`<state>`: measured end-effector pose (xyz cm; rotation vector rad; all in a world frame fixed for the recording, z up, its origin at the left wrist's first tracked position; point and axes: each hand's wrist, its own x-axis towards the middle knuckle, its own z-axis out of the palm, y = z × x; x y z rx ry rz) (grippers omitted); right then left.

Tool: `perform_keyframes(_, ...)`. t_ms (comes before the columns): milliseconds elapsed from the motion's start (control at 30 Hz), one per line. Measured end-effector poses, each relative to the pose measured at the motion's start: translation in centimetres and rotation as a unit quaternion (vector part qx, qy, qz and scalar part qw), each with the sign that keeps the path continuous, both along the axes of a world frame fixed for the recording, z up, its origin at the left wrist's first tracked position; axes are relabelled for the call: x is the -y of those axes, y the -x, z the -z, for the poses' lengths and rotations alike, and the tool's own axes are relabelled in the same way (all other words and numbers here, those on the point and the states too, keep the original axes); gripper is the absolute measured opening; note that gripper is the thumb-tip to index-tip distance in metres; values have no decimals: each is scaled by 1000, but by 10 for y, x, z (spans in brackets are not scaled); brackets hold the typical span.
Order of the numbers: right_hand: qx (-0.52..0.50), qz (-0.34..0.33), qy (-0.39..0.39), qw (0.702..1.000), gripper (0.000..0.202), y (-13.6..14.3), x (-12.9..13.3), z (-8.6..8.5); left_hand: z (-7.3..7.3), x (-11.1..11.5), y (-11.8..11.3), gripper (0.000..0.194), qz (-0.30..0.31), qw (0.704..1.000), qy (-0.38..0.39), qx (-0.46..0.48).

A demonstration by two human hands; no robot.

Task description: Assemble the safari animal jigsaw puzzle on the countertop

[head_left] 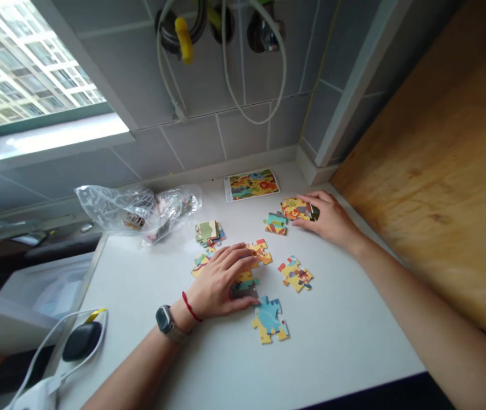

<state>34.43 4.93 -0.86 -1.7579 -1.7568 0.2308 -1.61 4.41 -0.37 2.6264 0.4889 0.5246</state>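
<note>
My left hand (221,280), with a red cord and a watch at the wrist, lies palm down over several puzzle pieces, fingers stretched and thumb apart. It partly hides an orange-yellow piece (261,250) and a yellow piece (200,262). Just in front of its thumb is a light-blue puzzle piece (269,318). Farther right, my right hand (330,221) grips colourful puzzle pieces (298,209) between thumb and fingers. A teal piece (276,223) lies beside them. Between the hands and nearer me sits a yellow piece with red and blue (296,274).
A picture card (252,185) lies near the back wall. Left of it are a clear plastic bag (140,210) and a small stack of pieces (207,232). A black case (82,341) and white cable sit at the left edge. A wooden panel (448,171) borders the right.
</note>
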Motion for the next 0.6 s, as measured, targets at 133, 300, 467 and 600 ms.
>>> perform_keyframes(133, 7, -2, -2, 1000, 67, 1, -1, 3, -1, 0, -1, 73, -2, 1000, -4, -14)
perform_keyframes(300, 22, -23, -59, 998, 57, 5, 0, 1, -1, 2, 0, 70, -9, 999, -7, -31)
perform_keyframes(467, 32, -40, -99, 994, 46, 7, -1, 1, -1, 2, -1, 69, -12, 999, -5, -39)
perform_keyframes(600, 12, -42, -76, 996, 45, 6, -1, 0, -2, 1, -1, 68, -10, 999, -5, -39)
